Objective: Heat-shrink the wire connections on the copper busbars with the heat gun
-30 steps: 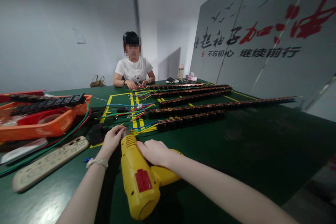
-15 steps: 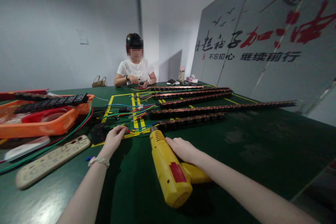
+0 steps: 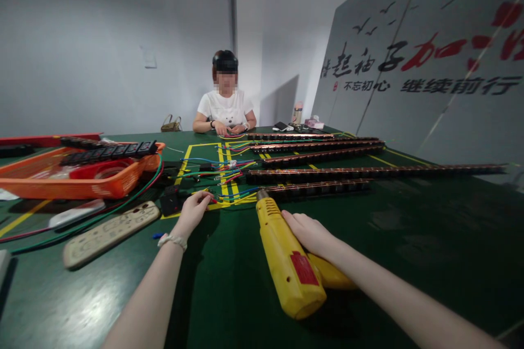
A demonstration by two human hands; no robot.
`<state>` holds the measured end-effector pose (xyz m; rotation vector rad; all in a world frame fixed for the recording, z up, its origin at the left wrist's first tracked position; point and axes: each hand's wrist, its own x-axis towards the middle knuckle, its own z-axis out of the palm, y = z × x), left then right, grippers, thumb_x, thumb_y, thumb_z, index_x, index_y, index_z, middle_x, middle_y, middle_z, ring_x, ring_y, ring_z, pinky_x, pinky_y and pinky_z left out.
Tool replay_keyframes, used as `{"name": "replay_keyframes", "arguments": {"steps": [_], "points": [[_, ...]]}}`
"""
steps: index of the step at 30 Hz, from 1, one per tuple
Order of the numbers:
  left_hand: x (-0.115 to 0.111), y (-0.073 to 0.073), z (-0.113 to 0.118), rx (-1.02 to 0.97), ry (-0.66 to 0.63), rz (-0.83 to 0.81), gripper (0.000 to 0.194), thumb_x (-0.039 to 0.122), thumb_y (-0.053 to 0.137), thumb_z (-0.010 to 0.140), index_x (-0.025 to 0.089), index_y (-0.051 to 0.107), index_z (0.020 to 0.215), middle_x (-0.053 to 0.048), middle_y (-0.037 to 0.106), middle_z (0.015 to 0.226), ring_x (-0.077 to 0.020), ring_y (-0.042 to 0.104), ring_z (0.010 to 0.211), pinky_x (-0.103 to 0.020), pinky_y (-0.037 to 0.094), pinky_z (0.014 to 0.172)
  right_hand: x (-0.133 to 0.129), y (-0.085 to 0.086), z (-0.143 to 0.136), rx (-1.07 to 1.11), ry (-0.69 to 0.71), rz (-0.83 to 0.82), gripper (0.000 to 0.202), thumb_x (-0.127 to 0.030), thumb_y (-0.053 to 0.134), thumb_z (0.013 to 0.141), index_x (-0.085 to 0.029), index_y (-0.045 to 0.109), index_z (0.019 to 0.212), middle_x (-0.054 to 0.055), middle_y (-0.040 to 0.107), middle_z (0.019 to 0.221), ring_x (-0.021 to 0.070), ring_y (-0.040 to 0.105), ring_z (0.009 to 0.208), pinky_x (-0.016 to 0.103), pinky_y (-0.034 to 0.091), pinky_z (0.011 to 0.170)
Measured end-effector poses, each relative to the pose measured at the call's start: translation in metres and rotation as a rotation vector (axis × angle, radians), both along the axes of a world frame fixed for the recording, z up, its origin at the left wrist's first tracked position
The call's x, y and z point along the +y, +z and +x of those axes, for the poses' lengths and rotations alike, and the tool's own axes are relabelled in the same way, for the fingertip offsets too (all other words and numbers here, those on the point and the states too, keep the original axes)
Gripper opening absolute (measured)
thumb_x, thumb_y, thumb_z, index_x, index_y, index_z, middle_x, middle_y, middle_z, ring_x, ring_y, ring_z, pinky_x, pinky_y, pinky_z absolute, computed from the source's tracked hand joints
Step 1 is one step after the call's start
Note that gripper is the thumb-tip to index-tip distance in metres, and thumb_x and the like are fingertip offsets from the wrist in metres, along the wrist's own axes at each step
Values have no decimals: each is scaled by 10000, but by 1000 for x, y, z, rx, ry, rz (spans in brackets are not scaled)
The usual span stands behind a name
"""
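Note:
My right hand (image 3: 308, 233) is closed on a yellow heat gun (image 3: 282, 262) with a red label; its handle is partly hidden by the hand and forearm. The metal nozzle (image 3: 262, 195) points away from me, beside the near end of the closest long dark strip (image 3: 319, 190). My left hand (image 3: 196, 208) pinches the end of thin wires (image 3: 239, 196), where a red tip shows at the fingers. Blue and yellow wires run from there to that strip. The exact hold is too small to make out.
More strips (image 3: 327, 173) lie beyond. At left are an orange basket (image 3: 118, 190) holding black parts, a beige power strip (image 3: 112, 234) and a black block (image 3: 170, 200). Across the green table, a person (image 3: 226, 103) has both hands on wires.
My view has turned a little to the left, so everything appears farther right. Both hands keep their holds, and the heat gun stays by the same strip end.

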<state>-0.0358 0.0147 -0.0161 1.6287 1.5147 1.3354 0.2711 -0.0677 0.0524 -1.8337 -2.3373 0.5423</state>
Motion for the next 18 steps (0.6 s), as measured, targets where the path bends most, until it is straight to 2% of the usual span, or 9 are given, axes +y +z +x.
{"name": "replay_keyframes", "arguments": {"steps": [8,13,18], "points": [[2,-2,0,-5,2,-6,305,399,530,710,143,651,824,-47,642,768,-137,550,583,-254,441,570,0,-8,-19,-83,153,20,501,-372,122,935,-185,514,1183,125,613,1008,249,568,905,318,384,706],[0,0,2,-28,9,13,284,389,529,704,145,647,790,-49,644,758,-144,558,603,-240,438,538,2,-4,-50,-62,216,17,480,-361,147,929,-195,553,1126,120,629,999,261,581,904,342,397,703],[2,-1,2,-15,10,20,273,374,517,709,147,639,799,-45,643,764,-138,553,566,-255,441,554,5,-1,-87,-21,236,17,543,-392,121,930,-173,594,1080,141,638,1012,275,590,926,377,412,740]]}}
